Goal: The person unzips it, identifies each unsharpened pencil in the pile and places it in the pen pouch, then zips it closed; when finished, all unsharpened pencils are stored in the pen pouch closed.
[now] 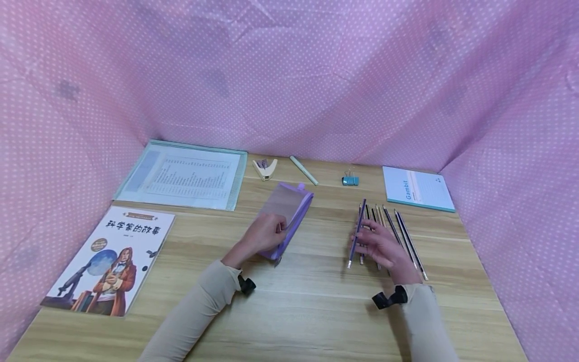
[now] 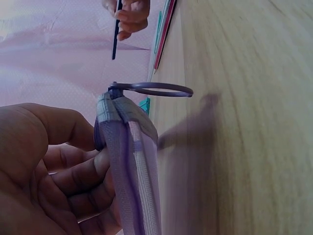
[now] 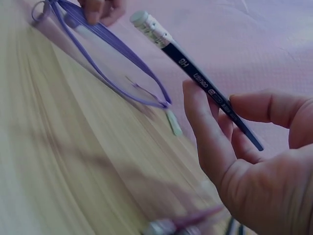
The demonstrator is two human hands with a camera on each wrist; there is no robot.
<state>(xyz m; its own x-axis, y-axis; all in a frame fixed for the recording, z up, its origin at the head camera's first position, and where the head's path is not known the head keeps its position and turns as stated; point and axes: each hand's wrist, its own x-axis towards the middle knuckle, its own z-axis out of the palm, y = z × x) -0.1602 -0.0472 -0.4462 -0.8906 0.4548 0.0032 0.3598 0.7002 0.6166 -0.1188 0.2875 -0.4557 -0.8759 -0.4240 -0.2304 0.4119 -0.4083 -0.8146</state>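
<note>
In the head view, my left hand grips a purple mesh zip pencil case at its side, thumb and fingers closed on the edge. The right wrist view shows the case's zip parted, its purple rim spread into a long gap. A ring pull hangs from the zip end in the left wrist view. Between thumb and fingers, my right hand pinches a dark HB pencil with a white eraser end, raised above the table. Several other pencils lie side by side beneath and beside that hand.
Along the back lie a document folder, a stapler, a pale green stick-shaped item, a teal binder clip and a Gambit notebook. An illustrated book is at left. Pink dotted cloth encloses the table.
</note>
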